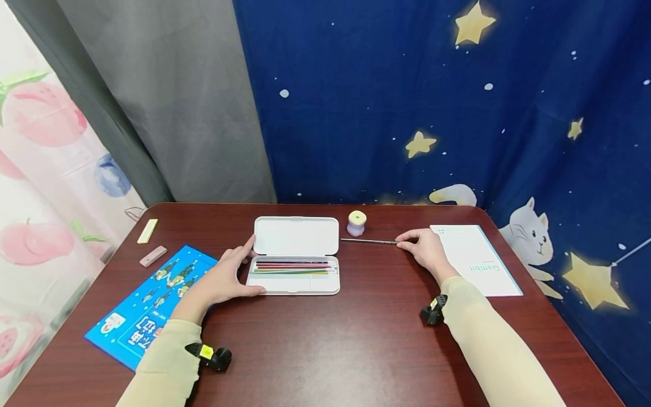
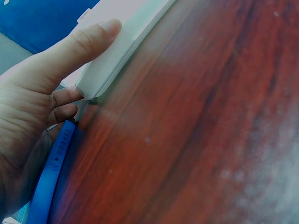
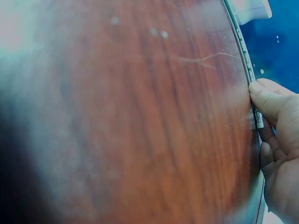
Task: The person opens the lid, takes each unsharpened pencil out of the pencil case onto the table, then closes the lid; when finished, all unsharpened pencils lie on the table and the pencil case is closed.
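A white pencil case [image 1: 294, 286] lies with its lid [image 1: 296, 237] raised on the table, several colored pencils [image 1: 292, 267] inside. My left hand [image 1: 227, 277] grips the case at its left side, the thumb by the front corner and the index finger along the lid's edge. In the left wrist view that thumb [image 2: 88, 44] lies over the white case [image 2: 112, 56]. To the right of the case, my right hand [image 1: 424, 251] pinches one end of a dark patterned pencil [image 1: 368, 241], which points left toward the lid. The right wrist view shows the pencil's white-tipped end [image 3: 259, 122] beside the fingers.
A purple and yellow spool-shaped object [image 1: 356, 224] stands behind the pencil. Under my right wrist's far side lies a white booklet [image 1: 483, 260]. At left are a blue book [image 1: 147, 308], a pink eraser-like block [image 1: 153, 256] and a pale yellow one [image 1: 147, 231].
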A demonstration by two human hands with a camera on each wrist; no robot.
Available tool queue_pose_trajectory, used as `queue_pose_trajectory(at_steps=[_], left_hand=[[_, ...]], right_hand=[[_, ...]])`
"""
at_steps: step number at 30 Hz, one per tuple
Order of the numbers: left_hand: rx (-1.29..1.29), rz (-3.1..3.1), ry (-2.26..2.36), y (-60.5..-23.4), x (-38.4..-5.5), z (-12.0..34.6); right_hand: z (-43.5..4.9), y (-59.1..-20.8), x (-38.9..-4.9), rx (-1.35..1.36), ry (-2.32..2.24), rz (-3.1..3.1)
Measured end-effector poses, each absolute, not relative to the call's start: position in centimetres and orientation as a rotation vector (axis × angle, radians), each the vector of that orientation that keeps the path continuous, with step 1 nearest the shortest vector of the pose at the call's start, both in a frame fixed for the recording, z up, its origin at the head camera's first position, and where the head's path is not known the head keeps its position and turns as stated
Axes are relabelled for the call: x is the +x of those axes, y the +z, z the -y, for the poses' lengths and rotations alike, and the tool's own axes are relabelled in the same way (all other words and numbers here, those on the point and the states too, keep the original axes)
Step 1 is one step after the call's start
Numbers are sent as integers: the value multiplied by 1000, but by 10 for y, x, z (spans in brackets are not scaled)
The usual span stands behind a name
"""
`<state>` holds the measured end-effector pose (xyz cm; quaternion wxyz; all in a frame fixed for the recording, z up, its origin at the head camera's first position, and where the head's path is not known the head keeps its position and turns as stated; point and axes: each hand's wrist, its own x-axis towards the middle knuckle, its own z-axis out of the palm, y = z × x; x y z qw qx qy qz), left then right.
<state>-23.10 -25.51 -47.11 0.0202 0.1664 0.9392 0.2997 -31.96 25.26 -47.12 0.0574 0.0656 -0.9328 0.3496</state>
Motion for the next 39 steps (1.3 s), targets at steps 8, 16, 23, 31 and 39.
queue_pose_trajectory(at_steps=[8, 16, 23, 31, 39], left_hand=[[511, -2917, 929, -471, -231, 255], [512, -2917, 931, -471, -231, 253], [512, -2922, 927, -472, -229, 254], [511, -2924, 938, -473, -230, 254], [529, -2941, 935, -473, -229, 253]], right_hand=[[-255, -474, -319, 244, 1050, 2824], [-248, -468, -314, 252, 1036, 2653], [-215, -447, -306, 375, 1268, 2530], [-168, -434, -293, 599, 1362, 2518], [-128, -437, -275, 761, 1273, 2604]])
